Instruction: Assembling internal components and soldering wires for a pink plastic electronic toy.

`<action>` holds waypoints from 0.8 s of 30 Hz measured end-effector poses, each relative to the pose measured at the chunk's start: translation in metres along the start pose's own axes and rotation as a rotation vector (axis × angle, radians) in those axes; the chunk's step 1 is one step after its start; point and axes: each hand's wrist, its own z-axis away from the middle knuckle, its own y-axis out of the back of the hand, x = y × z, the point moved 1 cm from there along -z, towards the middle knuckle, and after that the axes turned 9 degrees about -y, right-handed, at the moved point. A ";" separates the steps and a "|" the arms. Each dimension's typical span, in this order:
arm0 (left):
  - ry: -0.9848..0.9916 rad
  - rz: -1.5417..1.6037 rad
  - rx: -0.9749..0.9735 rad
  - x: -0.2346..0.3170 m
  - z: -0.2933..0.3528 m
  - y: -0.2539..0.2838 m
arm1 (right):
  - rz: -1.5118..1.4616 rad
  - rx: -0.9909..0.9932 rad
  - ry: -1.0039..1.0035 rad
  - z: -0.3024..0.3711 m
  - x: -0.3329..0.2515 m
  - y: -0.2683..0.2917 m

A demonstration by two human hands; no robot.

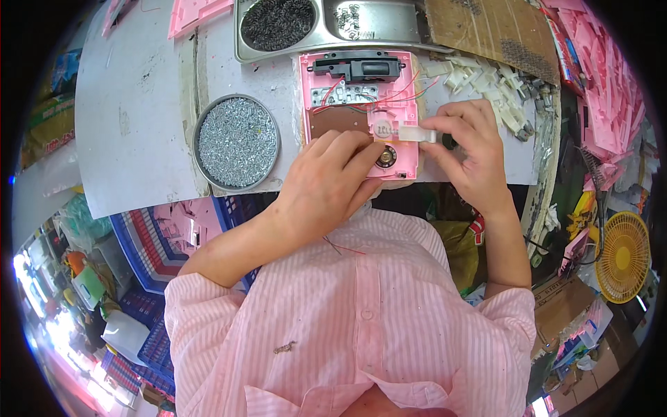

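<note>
A pink plastic casing (pixel 411 163) lies open side up at the table's front edge. It contains a black mechanism block (pixel 375 68), a metal strip (pixel 344 95), thin red and green wires, a brown panel (pixel 340 120) and a small round speaker (pixel 386 156). My left hand (pixel 323 170) is closed over the casing's front left part, fingertips by the speaker. Between thumb and fingers my right hand (pixel 472 149) pinches a translucent white plastic piece (pixel 418 133), its left end over the casing beside a round white part (pixel 382 128). What lies under my left fingers is hidden.
Left of the casing stands a round tin (pixel 196 149) of small metal pins. Behind it is a metal tray (pixel 323 38) with springs. White plastic pieces (pixel 479 80) lie at the right, near cardboard (pixel 486 28) and piled pink parts (pixel 601 76). A blue basket (pixel 132 243) sits lower left.
</note>
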 end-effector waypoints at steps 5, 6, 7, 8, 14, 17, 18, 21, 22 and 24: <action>-0.045 0.055 0.096 -0.007 0.010 -0.005 | 0.053 -0.032 0.128 -0.011 0.002 -0.008; -0.047 0.062 0.105 -0.008 0.010 -0.006 | 0.046 -0.027 0.149 -0.013 0.003 -0.009; -0.050 0.069 0.113 -0.007 0.009 -0.007 | 0.038 -0.023 0.169 -0.014 0.004 -0.009; -0.055 0.076 0.123 -0.007 0.008 -0.007 | 0.032 -0.016 0.190 -0.015 0.005 -0.009; -0.053 0.166 0.152 -0.016 0.013 -0.011 | -0.212 -0.051 0.082 -0.014 0.020 -0.026; -0.061 0.206 0.198 -0.013 0.010 -0.010 | -0.284 -0.064 -0.034 -0.012 0.017 -0.034; -0.106 0.159 0.187 -0.014 0.007 -0.010 | -0.204 -0.064 0.005 -0.014 0.014 -0.033; -0.159 0.051 0.027 -0.014 -0.003 0.000 | 0.019 -0.043 0.095 -0.019 0.001 -0.025; -0.140 0.032 -0.022 -0.011 -0.006 0.003 | 0.054 -0.028 0.106 -0.018 -0.003 -0.023; -0.106 -0.018 -0.119 -0.009 -0.012 0.006 | 0.124 0.007 0.131 -0.015 -0.008 -0.018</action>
